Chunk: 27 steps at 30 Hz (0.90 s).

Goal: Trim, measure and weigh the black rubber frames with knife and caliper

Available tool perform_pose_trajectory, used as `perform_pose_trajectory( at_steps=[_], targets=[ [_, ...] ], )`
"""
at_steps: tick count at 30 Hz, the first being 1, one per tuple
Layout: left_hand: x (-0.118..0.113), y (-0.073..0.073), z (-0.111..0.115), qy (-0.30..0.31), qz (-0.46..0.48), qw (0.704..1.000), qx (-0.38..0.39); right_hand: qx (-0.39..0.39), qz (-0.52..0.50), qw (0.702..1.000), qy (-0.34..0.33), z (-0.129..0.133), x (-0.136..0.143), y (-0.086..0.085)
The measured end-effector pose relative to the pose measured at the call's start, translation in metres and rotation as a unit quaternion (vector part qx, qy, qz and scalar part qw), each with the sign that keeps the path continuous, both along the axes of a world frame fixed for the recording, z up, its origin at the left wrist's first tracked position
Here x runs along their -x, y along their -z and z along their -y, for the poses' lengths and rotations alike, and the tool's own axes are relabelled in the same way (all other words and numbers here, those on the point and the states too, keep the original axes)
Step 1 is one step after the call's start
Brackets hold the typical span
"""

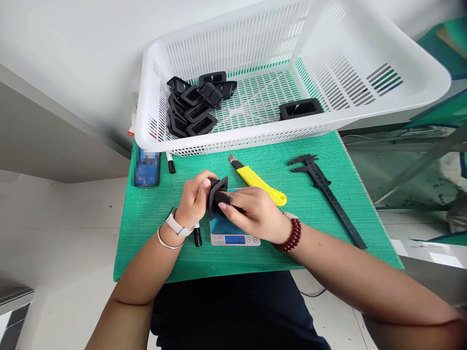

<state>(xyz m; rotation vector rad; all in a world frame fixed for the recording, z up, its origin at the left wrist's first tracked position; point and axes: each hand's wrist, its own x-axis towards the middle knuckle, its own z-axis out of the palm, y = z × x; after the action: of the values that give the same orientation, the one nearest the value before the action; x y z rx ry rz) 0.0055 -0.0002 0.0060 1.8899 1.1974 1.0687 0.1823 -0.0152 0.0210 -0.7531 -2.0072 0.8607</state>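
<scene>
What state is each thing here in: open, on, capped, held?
Black frame: tilted, in left hand
Dark piece: pinched in right hand
Digital scale: display lit
Utility knife: blade out
Caliper: jaws slightly apart
Basket: upright, partly filled
Marker by basket: capped
Marker by scale: capped

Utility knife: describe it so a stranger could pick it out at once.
Start at the big white basket at the far side of the green-covered table. In front of it, just beyond the right hand and left of the black vernier caliper, lies the utility knife, blade end towards the basket. Its bright yellow handle sets it apart from the dark caliper.
</scene>
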Motion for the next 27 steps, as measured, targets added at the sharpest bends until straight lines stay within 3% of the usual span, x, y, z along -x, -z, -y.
perform_pose_trajectory(
  at_steps=[2, 5, 7, 9, 11, 14, 16, 22, 27],
  targets=[
    [0.001, 0.001, -0.001, -0.012, -0.003, 1.0, -0.012, 0.137, -0.048, 0.989, -0.025, 0.0, 0.001, -0.002],
    [0.001, 0.002, -0.002, -0.023, -0.016, 0.999, -0.043, 0.351, -0.158, 0.921, -0.055, 0.0, 0.004, -0.002],
    [0.001, 0.002, -0.003, -0.024, -0.031, 0.998, -0.057, 0.424, -0.213, 0.878, -0.067, 0.0, 0.004, -0.001],
    [0.0, 0.002, -0.002, -0.027, -0.042, 0.997, -0.066, 0.427, -0.222, 0.874, -0.067, 0.001, 0.005, 0.0],
    [-0.001, 0.001, -0.002, -0.032, -0.044, 0.996, -0.071, 0.372, -0.19, 0.907, -0.052, 0.002, 0.004, -0.001],
    [-0.002, 0.0, 0.0, -0.031, -0.038, 0.997, -0.063, 0.214, -0.111, 0.97, -0.021, 0.004, 0.004, -0.004],
    [-0.002, -0.001, 0.001, -0.025, -0.034, 0.998, -0.052, 0.111, -0.068, 0.992, -0.006, 0.004, 0.003, -0.004],
    [-0.001, -0.002, 0.002, 0.003, -0.034, 0.999, -0.021, -0.108, 0.025, 0.993, 0.039, 0.003, 0.0, 0.005],
    [-0.001, -0.002, 0.001, 0.03, -0.021, 0.999, -0.013, -0.199, 0.058, 0.977, 0.053, 0.001, -0.001, 0.008]
  ],
)
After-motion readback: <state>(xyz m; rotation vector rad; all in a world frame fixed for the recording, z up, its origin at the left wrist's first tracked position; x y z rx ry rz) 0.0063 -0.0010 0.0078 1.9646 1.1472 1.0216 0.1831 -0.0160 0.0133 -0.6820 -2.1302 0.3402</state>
